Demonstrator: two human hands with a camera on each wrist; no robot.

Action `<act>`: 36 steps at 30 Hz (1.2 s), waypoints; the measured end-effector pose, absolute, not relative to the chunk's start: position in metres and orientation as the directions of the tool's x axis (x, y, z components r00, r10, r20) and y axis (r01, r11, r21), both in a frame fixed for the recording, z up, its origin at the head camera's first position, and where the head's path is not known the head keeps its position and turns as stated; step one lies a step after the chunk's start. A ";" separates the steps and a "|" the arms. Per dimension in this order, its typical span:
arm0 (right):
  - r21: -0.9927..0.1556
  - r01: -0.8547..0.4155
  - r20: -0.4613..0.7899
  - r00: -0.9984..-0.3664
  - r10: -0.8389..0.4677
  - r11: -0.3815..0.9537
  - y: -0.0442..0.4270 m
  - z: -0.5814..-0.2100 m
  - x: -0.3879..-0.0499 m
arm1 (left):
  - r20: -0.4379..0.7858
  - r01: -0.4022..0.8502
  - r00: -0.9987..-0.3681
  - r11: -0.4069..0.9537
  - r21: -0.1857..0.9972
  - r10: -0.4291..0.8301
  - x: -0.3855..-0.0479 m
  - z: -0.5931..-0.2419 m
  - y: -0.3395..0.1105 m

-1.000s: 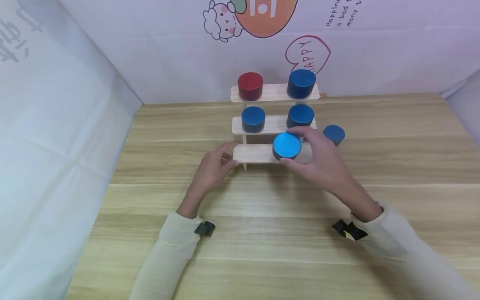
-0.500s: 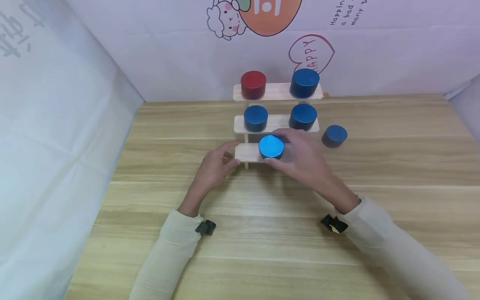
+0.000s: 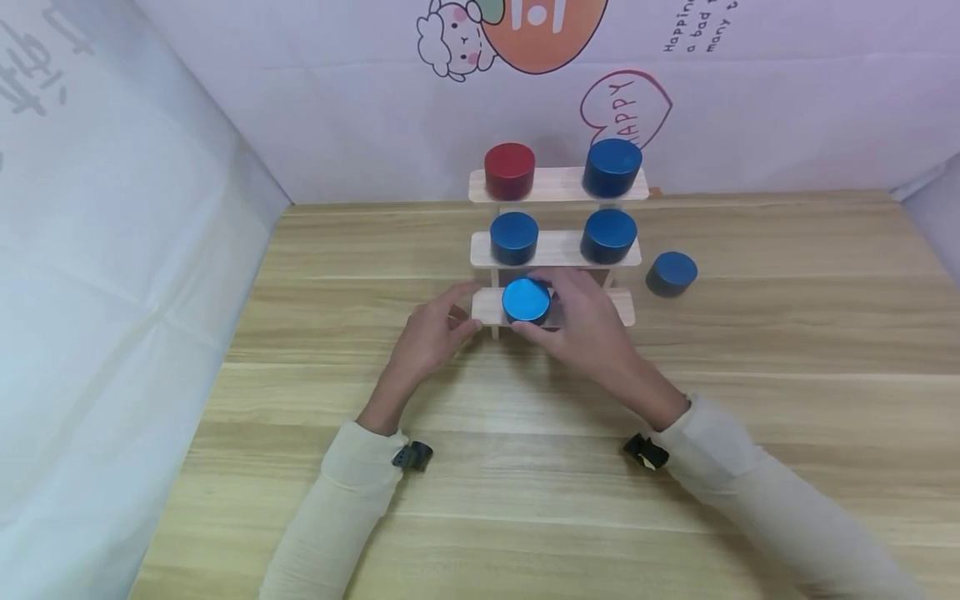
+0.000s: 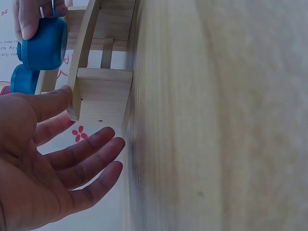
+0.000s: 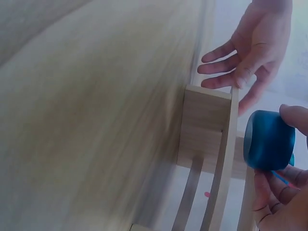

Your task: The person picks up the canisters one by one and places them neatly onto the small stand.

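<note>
A three-step wooden stand (image 3: 624,310) stands against the back wall. My right hand (image 3: 592,333) grips a short, glossy blue cylinder (image 3: 526,300) by its sides, thumb in front. In the right wrist view this cylinder (image 5: 268,140) hovers just off the lowest step, towards its left end. With thumb and index finger my left hand (image 3: 431,333) pinches the left end of that step; in the left wrist view the hand's (image 4: 53,159) other fingers stay spread below. Blue cylinders (image 3: 514,238) (image 3: 609,237) sit on the middle step. A red cylinder (image 3: 510,172) and a blue cylinder (image 3: 612,167) occupy the top step.
One more blue cylinder (image 3: 671,273) lies on the wood-grain table (image 3: 480,483), right of the stand. A white printed cloth (image 3: 337,125) hangs behind, and a pale sheet (image 3: 135,292) closes off the left side.
My right hand has carried the blue cylinder leftward along the lowest step, from its right half towards its left end. The left hand keeps its place at the step's end.
</note>
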State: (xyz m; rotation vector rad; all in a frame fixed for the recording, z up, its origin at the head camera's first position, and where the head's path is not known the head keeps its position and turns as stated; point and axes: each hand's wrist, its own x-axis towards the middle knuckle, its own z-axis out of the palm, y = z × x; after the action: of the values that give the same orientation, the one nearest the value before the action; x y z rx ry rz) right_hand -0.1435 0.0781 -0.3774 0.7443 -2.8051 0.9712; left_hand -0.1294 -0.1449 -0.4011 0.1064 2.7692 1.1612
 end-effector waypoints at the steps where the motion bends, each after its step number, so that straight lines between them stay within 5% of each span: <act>1: -0.560 -0.468 0.229 -0.881 -0.415 0.684 0.077 -0.378 -0.143 | -0.098 0.014 -0.988 0.699 0.715 0.120 -0.129 -0.401 -0.145; 36: -0.597 -0.388 0.210 -0.920 -0.330 0.702 0.063 -0.388 -0.147 | -0.097 0.030 -0.986 0.720 0.693 0.134 -0.128 -0.403 -0.145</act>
State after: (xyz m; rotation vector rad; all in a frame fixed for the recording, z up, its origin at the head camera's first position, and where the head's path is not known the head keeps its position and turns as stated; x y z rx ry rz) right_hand -0.1472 0.0626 -0.3877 0.5959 -2.8171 1.0179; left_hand -0.1277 -0.1453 -0.4026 0.1335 2.7821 1.1176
